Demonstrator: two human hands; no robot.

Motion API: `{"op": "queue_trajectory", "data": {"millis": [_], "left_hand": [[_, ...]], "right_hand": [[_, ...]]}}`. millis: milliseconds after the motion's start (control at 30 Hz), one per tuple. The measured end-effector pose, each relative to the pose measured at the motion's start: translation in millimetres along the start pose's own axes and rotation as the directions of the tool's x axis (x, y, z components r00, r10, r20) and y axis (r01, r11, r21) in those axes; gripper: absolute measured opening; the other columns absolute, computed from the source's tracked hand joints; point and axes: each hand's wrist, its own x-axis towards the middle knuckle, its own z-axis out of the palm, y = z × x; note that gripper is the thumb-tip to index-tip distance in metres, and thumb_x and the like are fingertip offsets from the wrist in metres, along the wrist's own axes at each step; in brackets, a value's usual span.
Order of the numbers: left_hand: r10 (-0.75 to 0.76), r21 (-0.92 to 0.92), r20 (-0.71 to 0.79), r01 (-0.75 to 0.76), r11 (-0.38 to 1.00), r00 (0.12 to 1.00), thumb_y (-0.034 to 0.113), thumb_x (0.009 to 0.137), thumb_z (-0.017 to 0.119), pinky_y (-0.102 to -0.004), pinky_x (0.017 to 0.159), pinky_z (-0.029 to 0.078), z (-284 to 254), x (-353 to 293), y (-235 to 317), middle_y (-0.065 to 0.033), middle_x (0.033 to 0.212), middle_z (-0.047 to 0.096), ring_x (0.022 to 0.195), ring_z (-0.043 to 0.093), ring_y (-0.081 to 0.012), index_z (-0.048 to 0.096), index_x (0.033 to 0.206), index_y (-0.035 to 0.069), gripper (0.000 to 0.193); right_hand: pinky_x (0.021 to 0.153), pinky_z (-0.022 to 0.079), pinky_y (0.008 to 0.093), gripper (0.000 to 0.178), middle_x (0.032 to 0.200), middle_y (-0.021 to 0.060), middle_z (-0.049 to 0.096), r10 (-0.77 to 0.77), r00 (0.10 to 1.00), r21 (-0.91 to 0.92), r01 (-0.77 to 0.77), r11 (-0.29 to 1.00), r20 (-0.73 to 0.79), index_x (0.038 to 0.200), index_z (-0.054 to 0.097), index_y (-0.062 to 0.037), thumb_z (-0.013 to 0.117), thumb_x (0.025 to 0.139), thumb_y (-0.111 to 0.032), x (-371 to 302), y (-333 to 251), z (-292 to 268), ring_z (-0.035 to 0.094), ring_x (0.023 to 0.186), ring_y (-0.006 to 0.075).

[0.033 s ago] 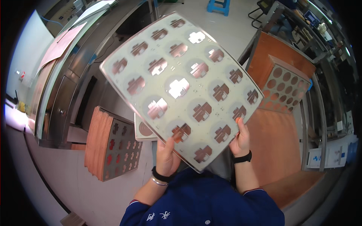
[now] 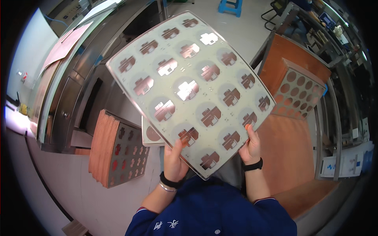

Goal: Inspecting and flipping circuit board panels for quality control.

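Note:
A pale rectangular circuit board panel (image 2: 200, 103) is held up tilted in front of me, with rows of copper-coloured stepped patches, some catching bright light. My left hand (image 2: 176, 162) grips its lower left edge, the thumb on the face over one patch. On the lower right edge, my right hand (image 2: 251, 148) holds it the same way. Both thumb tips carry an orange covering. The fingers behind the panel are hidden. Partly covered by the panel, another pale panel (image 2: 149, 138) with a round brown disc shows beyond my left hand.
To the left, a thick stack of similar panels (image 2: 104, 151) stands on edge on the floor. At right, panels with round copper discs (image 2: 291, 91) lean on an orange-brown board rack (image 2: 289, 147). A metal bench (image 2: 69, 98) stands far left, a blue stool (image 2: 230, 8) at the back.
The panel has tilted slightly in my hands, and the bright reflections have shifted over its patches. Both hands keep their grip in nearly the same place.

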Motion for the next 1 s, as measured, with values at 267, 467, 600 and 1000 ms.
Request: {"op": "queue_trajectory", "data": {"millis": [267, 467, 600, 1000], "left_hand": [[-0.011, 0.116, 0.049, 0.005, 0.993, 0.999, 0.019, 0.095, 0.047, -0.0352, 0.092, 0.044, -35.4, 31.6, 41.0, -0.0099, 0.126, 0.048, 0.111, 0.051, -0.0195, 0.032, 0.134, 0.005, 0.045], [-0.096, 0.158, 0.032, 0.090, 0.983, 0.995, 0.020, 0.094, 0.048, -0.0331, 0.091, 0.044, -57.2, 39.4, 38.7, -0.0098, 0.121, 0.052, 0.109, 0.052, -0.0182, 0.035, 0.133, 0.005, 0.044], [-0.122, 0.163, -0.015, 0.123, 0.979, 0.992, 0.019, 0.093, 0.049, -0.0332, 0.090, 0.045, -73.1, 41.1, 34.9, -0.0107, 0.121, 0.053, 0.108, 0.053, -0.0186, 0.035, 0.134, 0.003, 0.046], [-0.081, 0.090, 0.036, 0.078, 0.993, 0.996, 0.016, 0.094, 0.046, -0.0346, 0.085, 0.051, -59.6, 41.2, 38.6, -0.0120, 0.121, 0.052, 0.103, 0.058, -0.0203, 0.032, 0.134, 0.002, 0.045]], "right_hand": [[0.099, 0.040, 0.0395, 0.052, 0.132, 0.0146, 0.047, -0.033, 0.994, -0.110, 0.045, 0.993, 0.104, 0.135, 0.036, -0.0023, 0.033, 0.098, -0.038, 25.6, -75.1, -39.6, 0.048, 0.119, 0.0246], [0.091, 0.043, 0.0292, 0.046, 0.119, 0.0146, 0.056, -0.067, 0.998, -0.532, 0.062, 0.845, 0.010, 0.125, 0.047, 0.0076, 0.035, 0.098, -0.029, 27.0, -73.7, -31.1, 0.055, 0.107, 0.0180], [0.085, 0.045, 0.0263, 0.039, 0.111, 0.0101, 0.060, -0.043, 0.998, -0.589, 0.055, 0.806, 0.034, 0.122, 0.049, 0.0077, 0.042, 0.097, -0.021, 23.1, -73.2, -26.4, 0.058, 0.097, 0.0142], [0.080, 0.046, 0.0239, 0.038, 0.107, 0.0097, 0.061, -0.030, 0.995, -0.632, 0.081, 0.771, 0.091, 0.120, 0.052, 0.0066, 0.044, 0.096, -0.022, 11.5, -75.5, -5.6, 0.058, 0.092, 0.0120]]}}
